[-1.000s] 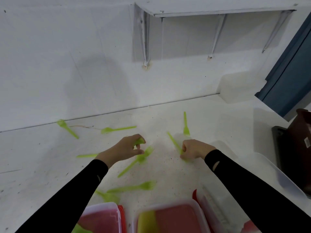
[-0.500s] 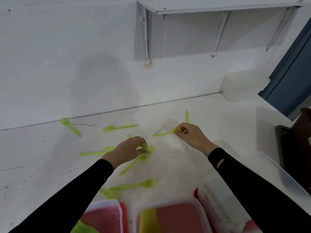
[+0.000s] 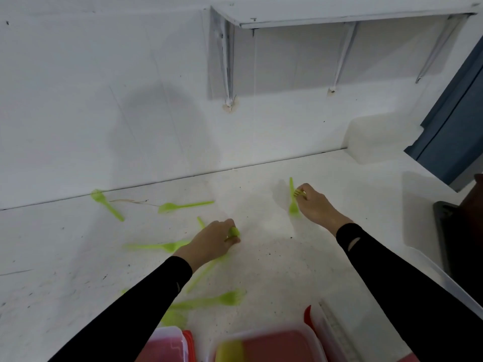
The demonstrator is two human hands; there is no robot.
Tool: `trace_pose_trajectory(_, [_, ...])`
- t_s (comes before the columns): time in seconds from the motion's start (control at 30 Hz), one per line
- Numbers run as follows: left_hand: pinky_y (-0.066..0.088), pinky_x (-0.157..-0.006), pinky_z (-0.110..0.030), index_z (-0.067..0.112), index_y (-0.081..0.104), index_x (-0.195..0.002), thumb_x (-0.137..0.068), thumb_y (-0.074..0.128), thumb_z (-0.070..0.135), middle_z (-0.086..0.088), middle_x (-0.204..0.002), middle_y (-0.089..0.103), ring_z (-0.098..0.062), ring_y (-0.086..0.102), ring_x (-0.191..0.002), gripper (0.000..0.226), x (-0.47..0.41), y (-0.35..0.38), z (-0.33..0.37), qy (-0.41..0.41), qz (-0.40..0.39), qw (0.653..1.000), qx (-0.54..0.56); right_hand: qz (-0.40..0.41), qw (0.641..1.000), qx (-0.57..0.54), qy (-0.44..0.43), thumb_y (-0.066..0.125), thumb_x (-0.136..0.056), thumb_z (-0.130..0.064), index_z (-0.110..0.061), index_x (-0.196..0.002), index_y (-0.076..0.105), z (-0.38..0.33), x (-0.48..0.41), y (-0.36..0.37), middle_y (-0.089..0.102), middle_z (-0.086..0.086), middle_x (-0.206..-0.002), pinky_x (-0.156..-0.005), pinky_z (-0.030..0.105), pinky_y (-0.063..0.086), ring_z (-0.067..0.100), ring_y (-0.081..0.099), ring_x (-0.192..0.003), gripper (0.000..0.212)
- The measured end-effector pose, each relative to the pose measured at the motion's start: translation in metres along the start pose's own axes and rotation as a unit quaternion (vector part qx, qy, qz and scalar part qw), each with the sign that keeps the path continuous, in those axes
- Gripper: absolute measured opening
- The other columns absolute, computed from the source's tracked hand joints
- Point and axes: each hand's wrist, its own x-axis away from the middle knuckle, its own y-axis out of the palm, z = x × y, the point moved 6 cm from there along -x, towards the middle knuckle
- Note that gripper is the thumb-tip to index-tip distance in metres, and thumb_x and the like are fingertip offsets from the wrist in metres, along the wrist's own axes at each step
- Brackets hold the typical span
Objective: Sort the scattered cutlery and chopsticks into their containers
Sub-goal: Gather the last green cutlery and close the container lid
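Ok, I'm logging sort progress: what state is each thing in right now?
left hand: grips a green utensil
right hand: pinches a green fork
fork beside right hand: lying on the counter
far-left spoon: lying loose
middle spoon: lying loose
near fork: lying loose
blurred utensil: lying beside left hand
middle container: blurred, lid state unclear

Beyond the red containers (image 3: 261,331), the left hand (image 3: 211,244) is pinching a green utensil (image 3: 234,232); the right hand (image 3: 317,205) is gripping a fork (image 3: 298,193).
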Motion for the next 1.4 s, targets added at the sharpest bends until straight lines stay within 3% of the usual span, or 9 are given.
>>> trace_pose_trajectory(0.13, [0.046,-0.074,-0.022,0.017,0.047,-0.095,-0.101,0.050,0.018,0.011,-0.084,0.071,-0.008,0.067,-0.081,0.006,0.009,-0.029,-0.010,0.000,0.021,0.992,0.121,-0.020,0.959,0.273,-0.080,0.045,-0.092,-0.010,-0.016,-0.137,0.047,0.006,-0.021,0.006,0.046,0.011,-0.124,-0.085,0.036,0.043,0.031,0.055,-0.104,0.045])
trace_pose_trajectory(0.27, [0.055,-0.059,-0.024,0.009,0.053,-0.106,-0.101,0.049,0.011,-0.004,-0.085,0.065,-0.019,0.068,-0.061,0.006,0.016,-0.059,-0.032,-0.065,0.098,0.949,0.293,-0.043,0.876,0.453,-0.159,0.044,-0.090,0.000,-0.029,-0.142,0.046,0.009,-0.030,0.015,0.032,0.008,-0.144,-0.079,0.030,0.038,0.028,0.050,-0.110,0.060])
trace_pose_trajectory(0.47, [0.042,-0.058,-0.030,0.009,0.059,-0.083,-0.092,0.064,0.042,-0.001,-0.064,0.052,-0.019,0.047,-0.055,0.034,0.025,-0.078,-0.081,-0.168,0.183,0.936,0.251,0.004,0.876,0.420,-0.238,0.057,-0.092,-0.009,-0.005,-0.114,0.063,-0.013,-0.037,0.028,0.051,0.015,-0.130,-0.074,0.040,0.047,0.036,0.055,-0.105,0.023])
trace_pose_trajectory(0.53, [0.041,-0.057,-0.030,0.007,0.061,-0.082,-0.093,0.063,0.041,0.000,-0.067,0.056,-0.020,0.047,-0.056,0.037,0.028,-0.082,-0.098,-0.194,0.208,0.912,0.296,0.003,0.884,0.385,-0.265,0.055,-0.095,-0.014,-0.004,-0.113,0.059,-0.037,-0.034,0.039,0.059,0.011,-0.107,-0.073,0.041,0.046,0.033,0.053,-0.104,0.022])
trace_pose_trajectory(0.63, [0.040,-0.049,-0.023,0.008,0.063,-0.087,-0.097,0.059,0.034,-0.002,-0.074,0.058,-0.016,0.045,-0.055,0.027,0.036,-0.091,-0.124,-0.218,0.226,0.878,0.363,0.003,0.914,0.278,-0.296,0.052,-0.094,-0.017,-0.005,-0.114,0.052,-0.085,-0.028,0.064,0.043,-0.007,-0.070,-0.071,0.040,0.041,0.030,0.049,-0.099,0.024])
trace_pose_trajectory(0.77, [0.048,-0.046,-0.024,0.007,0.063,-0.092,-0.098,0.057,0.034,-0.005,-0.071,0.049,-0.017,0.045,-0.056,0.028,0.054,-0.113,-0.181,-0.293,0.283,0.834,0.373,-0.015,0.900,0.296,-0.319,0.046,-0.096,-0.026,-0.013,-0.122,0.048,-0.136,-0.032,0.117,0.065,0.004,-0.092,-0.088,0.041,0.035,0.032,0.052,-0.101,0.029])
trace_pose_trajectory(0.93, [0.045,-0.075,-0.036,0.008,0.051,-0.073,-0.096,0.056,0.035,-0.021,-0.079,0.064,-0.038,0.062,-0.078,0.036,0.068,-0.137,-0.249,-0.381,0.264,0.877,0.128,-0.086,0.905,0.269,-0.319,0.046,-0.098,-0.024,-0.018,-0.136,0.043,-0.167,-0.051,0.186,0.061,0.013,-0.115,-0.087,0.041,0.044,0.035,0.059,-0.106,0.040])
trace_pose_trajectory(1.1, [0.038,-0.094,-0.035,-0.002,0.055,-0.121,-0.095,0.060,0.027,-0.022,-0.114,0.063,-0.037,0.055,-0.114,0.039,0.064,-0.131,-0.289,-0.419,0.269,0.859,0.118,-0.080,0.893,0.278,-0.344,0.053,-0.096,-0.028,-0.013,-0.134,0.053,-0.191,-0.065,0.228,0.051,0.011,-0.124,-0.088,0.038,0.040,0.035,0.057,-0.106,0.041])
trace_pose_trajectory(1.4, [0.039,-0.076,-0.030,-0.002,0.052,-0.115,-0.089,0.065,0.019,-0.009,-0.110,0.057,-0.032,0.057,-0.106,0.036,0.052,-0.121,-0.295,-0.455,0.277,0.826,0.182,-0.018,0.905,0.201,-0.374,0.064,-0.084,-0.018,0.001,-0.103,0.064,-0.192,-0.069,0.238,0.059,0.014,-0.108,-0.075,0.036,0.041,0.035,0.059,-0.095,0.027])
